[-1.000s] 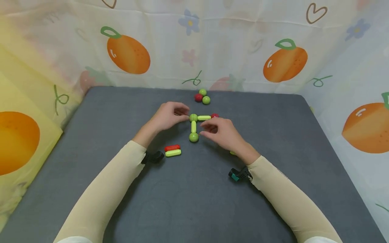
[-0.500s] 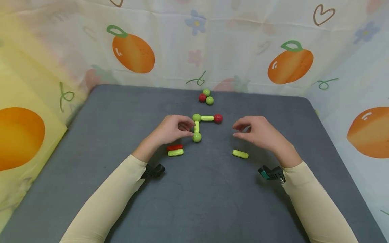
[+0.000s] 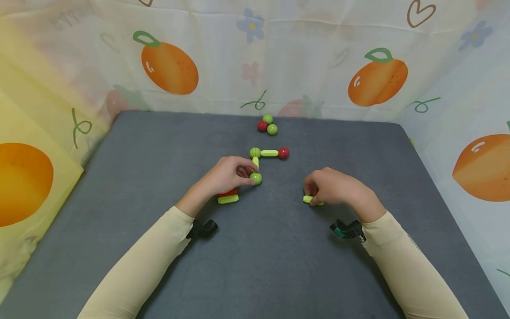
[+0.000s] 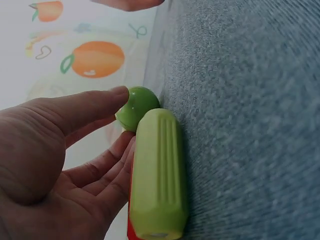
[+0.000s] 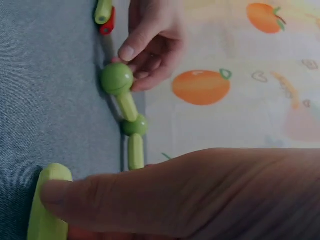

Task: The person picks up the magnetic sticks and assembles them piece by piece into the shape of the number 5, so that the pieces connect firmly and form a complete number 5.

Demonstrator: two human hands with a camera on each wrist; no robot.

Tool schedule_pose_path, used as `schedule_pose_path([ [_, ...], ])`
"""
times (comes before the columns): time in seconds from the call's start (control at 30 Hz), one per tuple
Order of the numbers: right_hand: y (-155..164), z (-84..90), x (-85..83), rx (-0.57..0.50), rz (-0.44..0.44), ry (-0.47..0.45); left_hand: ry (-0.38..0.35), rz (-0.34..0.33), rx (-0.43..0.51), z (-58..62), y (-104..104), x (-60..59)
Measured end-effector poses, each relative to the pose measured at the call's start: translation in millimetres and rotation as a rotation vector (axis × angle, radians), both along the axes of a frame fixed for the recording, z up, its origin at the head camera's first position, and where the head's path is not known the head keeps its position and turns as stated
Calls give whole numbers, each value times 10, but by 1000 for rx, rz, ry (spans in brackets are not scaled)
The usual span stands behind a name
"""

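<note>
Balls and short rods form a corner shape on the table: a far green ball [image 3: 255,153], a yellow-green rod [image 3: 269,153] running right to a red ball [image 3: 283,153], and another rod [image 3: 256,161] running to a near green ball [image 3: 256,179]. My left hand [image 3: 228,173] pinches that near ball; the left wrist view shows the thumb on one side of the ball [image 4: 140,106] and fingers beyond. To the right, my right hand [image 3: 340,188] holds a loose yellow-green rod [image 3: 307,199] between thumb and fingers, with the thumb lying across the rod [image 5: 45,220] in the right wrist view.
A red rod [image 3: 229,192] and a yellow-green rod [image 3: 228,199] lie side by side below my left hand. Farther back, two green balls [image 3: 272,129] and a red ball [image 3: 262,126] sit clustered near the far edge of the grey table [image 3: 247,266]. A printed curtain [image 3: 223,53] hangs behind.
My right hand has left the corner shape, moved right, and come down onto the loose rod, taking hold of it. My left hand has shifted from the far green ball to the near one.
</note>
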State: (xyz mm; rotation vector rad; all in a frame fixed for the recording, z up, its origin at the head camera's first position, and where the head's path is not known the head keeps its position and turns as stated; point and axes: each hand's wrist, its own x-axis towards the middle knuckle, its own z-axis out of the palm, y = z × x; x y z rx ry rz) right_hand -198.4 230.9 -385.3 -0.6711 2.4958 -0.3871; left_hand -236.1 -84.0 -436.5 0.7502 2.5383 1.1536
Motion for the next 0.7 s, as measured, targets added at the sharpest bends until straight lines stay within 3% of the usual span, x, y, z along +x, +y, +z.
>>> schedule_pose_path([
  [0.17, -37, -91, -37, -35, -3, 49, 25, 4, -4, -28, 12, 14],
  [0.57, -196, -352, -143, -191, 36, 343, 27, 30, -12, -46, 40, 25],
  [0.7, -213, -375, -173, -197, 38, 373, 27, 35, -14, -43, 37, 19],
])
